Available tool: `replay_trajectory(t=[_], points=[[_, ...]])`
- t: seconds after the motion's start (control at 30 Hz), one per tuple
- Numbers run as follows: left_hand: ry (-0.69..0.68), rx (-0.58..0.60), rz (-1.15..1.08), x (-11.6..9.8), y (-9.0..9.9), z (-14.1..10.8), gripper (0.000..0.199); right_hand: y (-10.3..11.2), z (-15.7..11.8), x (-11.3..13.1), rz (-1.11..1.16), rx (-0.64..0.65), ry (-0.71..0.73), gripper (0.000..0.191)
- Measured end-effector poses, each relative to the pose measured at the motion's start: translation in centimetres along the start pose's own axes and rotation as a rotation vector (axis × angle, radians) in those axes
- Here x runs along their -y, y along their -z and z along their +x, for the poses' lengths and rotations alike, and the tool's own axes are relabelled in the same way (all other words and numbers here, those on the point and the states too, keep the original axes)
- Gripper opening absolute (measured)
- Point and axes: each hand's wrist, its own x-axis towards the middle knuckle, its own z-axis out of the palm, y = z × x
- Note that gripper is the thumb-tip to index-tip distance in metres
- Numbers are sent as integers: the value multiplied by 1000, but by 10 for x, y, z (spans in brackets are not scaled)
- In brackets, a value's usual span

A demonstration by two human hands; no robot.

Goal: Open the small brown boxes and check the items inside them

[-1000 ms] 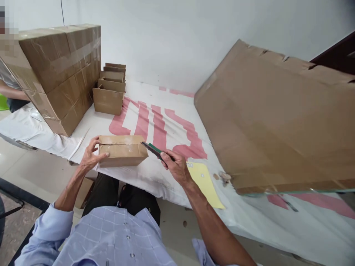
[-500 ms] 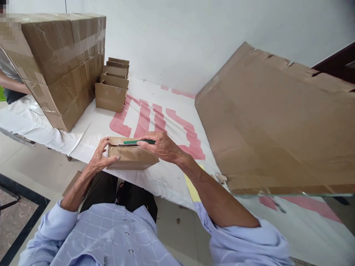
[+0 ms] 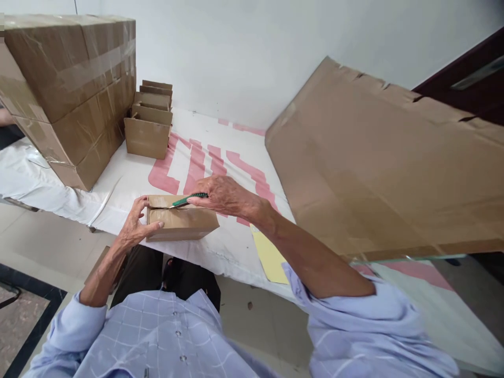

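A small cardboard box [image 3: 185,227] lies at the front edge of the cloth-covered table. My left hand [image 3: 136,224] grips its left end, thumb on the near side and fingers at the far top corner. In my right hand [image 3: 222,195], closed around it, is a green utility knife [image 3: 189,199] tilted over the box top. The blade's tip is in the seam between the top flaps, close to the left end. The seam gapes slightly there. My fingers partly hide the knife's handle.
Big taped cartons [image 3: 59,89] are stacked at the left, with several small opened boxes [image 3: 147,137] beside them. A large cardboard sheet [image 3: 378,168] leans at the right. Yellow paper [image 3: 270,254] lies at the table's edge. Part of another person's arm [image 3: 5,117] shows far left.
The knife was lying nearly flat along the seam; now its handle is raised and the tip points down into it. My left hand keeps its hold. The whole view has shifted slightly right.
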Motion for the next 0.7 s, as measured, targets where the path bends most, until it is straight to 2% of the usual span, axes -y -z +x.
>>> replay_trajectory(t=[0.1,0.23,0.3,0.37,0.4,0.47,0.57,0.63,0.7], points=[[-4,8,2,1,3,4,50,7,-18,-23,-102,26,-44,41],[-7,42,7,0,5,7,49,23,-59,-53,-83,10,-164,34],[-12,51,18,-2,6,9,51,26,-83,-63,5,-90,-220,33],[-26,64,35,-5,8,11,58,16,-106,-68,138,-243,-301,33],[-37,79,39,-7,9,12,61,4,-118,-68,200,-317,-364,35],[-57,113,18,-9,13,17,66,-34,-138,-64,274,-411,-527,37],[-11,133,-65,-9,20,27,62,-110,-164,-48,301,-373,-756,39],[47,112,-93,-8,24,35,64,-154,-175,-36,306,-354,-804,39],[72,107,-81,-10,26,40,70,-177,-177,-27,321,-364,-798,39]])
